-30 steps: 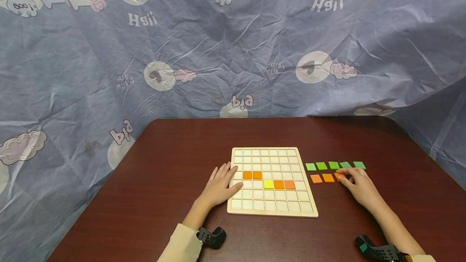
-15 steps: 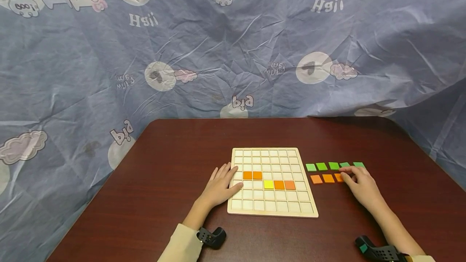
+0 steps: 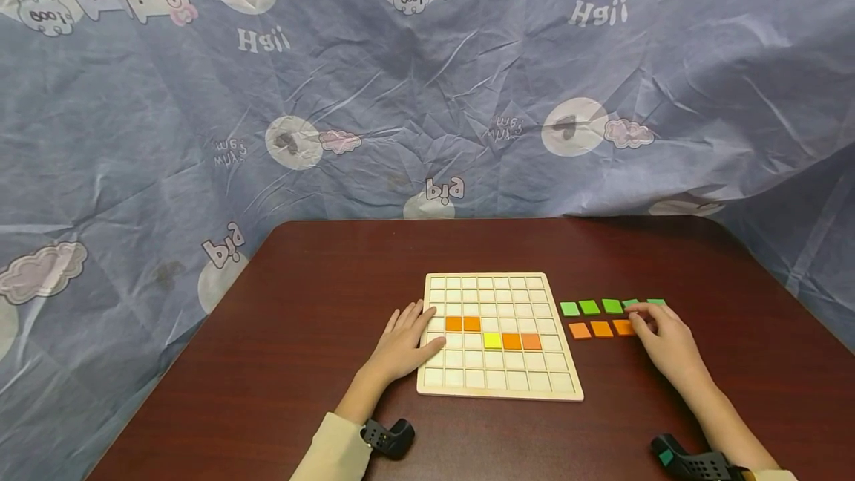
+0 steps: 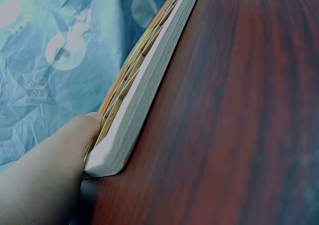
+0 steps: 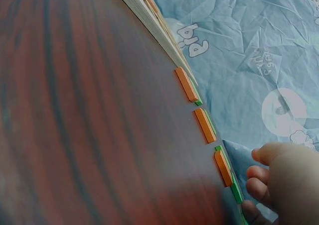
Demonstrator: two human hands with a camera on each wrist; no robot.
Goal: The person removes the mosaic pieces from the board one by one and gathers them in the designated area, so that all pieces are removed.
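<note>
A square wooden grid board [image 3: 499, 396] lies on the table. My left hand [image 3: 401, 344] rests on its left edge with spread fingers, and the left wrist view shows the thumb [image 4: 79, 130] against the board's front corner. Set into the grid are a yellow tile [image 3: 492, 341] and several orange tiles [image 3: 511, 341]. My right hand [image 3: 671, 344] hovers over the right end of the loose tiles, fingers loosely bent and nothing seen between them. Closest to it is the rightmost orange tile [image 3: 624, 327], lying flat; in the right wrist view the thumb [image 5: 264, 153] is apart from it.
Right of the board, a back row of several green tiles [image 3: 589, 307] runs behind a front row of 3 orange tiles [image 3: 601, 329]. My right fingers partly cover the green row's right end. A printed blue cloth [image 3: 401, 95] hangs behind the dark wooden table [image 3: 320, 280].
My right fingertips were on the rightmost orange tile; they have come off it and moved slightly right. That tile has shown more of itself since. The left hand stays in place.
</note>
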